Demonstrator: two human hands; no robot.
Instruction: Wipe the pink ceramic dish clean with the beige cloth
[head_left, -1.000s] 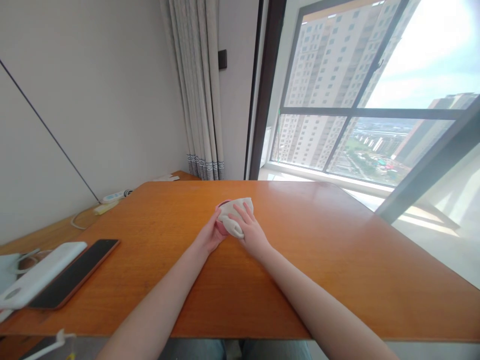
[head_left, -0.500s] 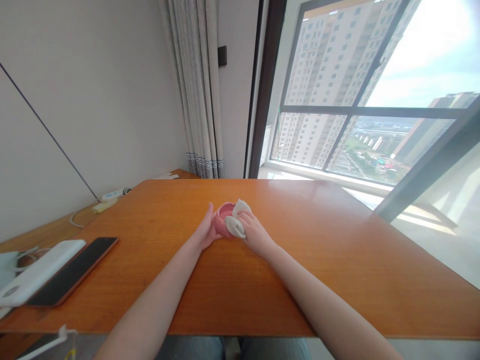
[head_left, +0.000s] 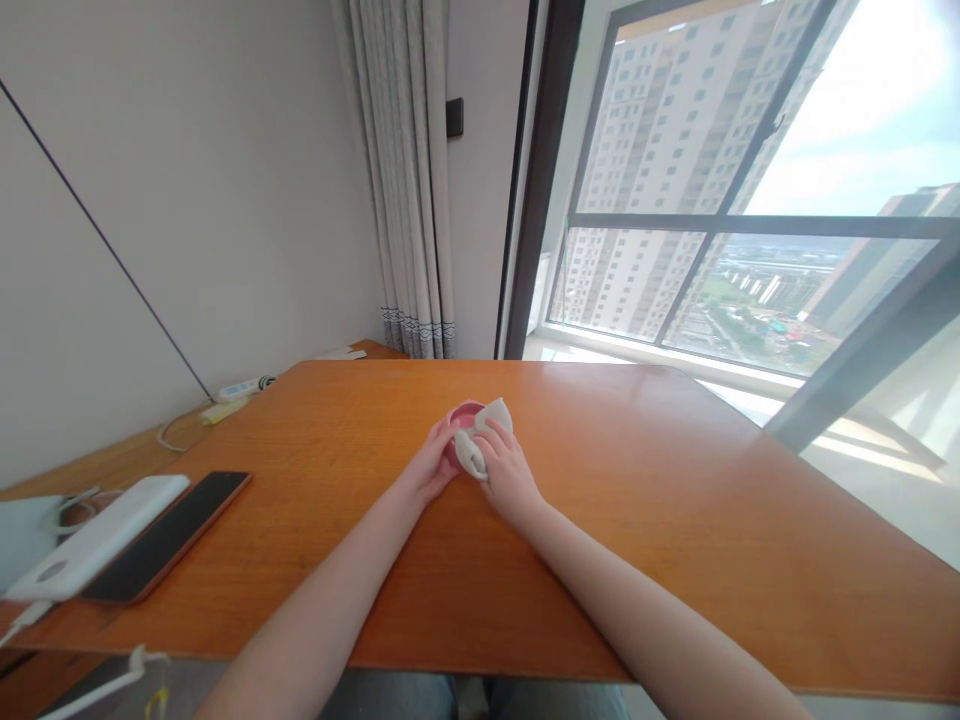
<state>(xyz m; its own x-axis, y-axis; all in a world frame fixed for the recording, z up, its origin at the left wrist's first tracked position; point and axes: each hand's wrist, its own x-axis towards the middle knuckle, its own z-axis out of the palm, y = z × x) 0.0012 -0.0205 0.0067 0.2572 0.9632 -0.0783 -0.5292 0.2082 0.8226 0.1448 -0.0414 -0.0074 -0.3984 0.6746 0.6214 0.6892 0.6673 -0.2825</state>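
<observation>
Over the middle of the wooden table, my left hand (head_left: 433,462) grips a small pink bowl (head_left: 466,419) by its near left side, thumb at the rim. The bowl is tilted, its hollow partly showing. A white cloth (head_left: 470,455) is bunched in my right hand (head_left: 511,474) and pressed against the bowl's right side and rim. One fold of the cloth sticks up beyond my fingers, another hangs at the near side. The bowl's underside and far right wall are hidden behind cloth and fingers.
On the left of the table (head_left: 637,520) lie a black-screened phone (head_left: 169,535) and a white power bank (head_left: 101,535) with a cable. A power strip (head_left: 238,390) sits by the wall. A grey curtain (head_left: 412,200) hangs behind; a large window is at right.
My left hand has shifted its grip, the thumb now lying over the bowl's rim. The bowl has turned slightly, and the cloth has moved along its rim. The whole view has shifted a little.
</observation>
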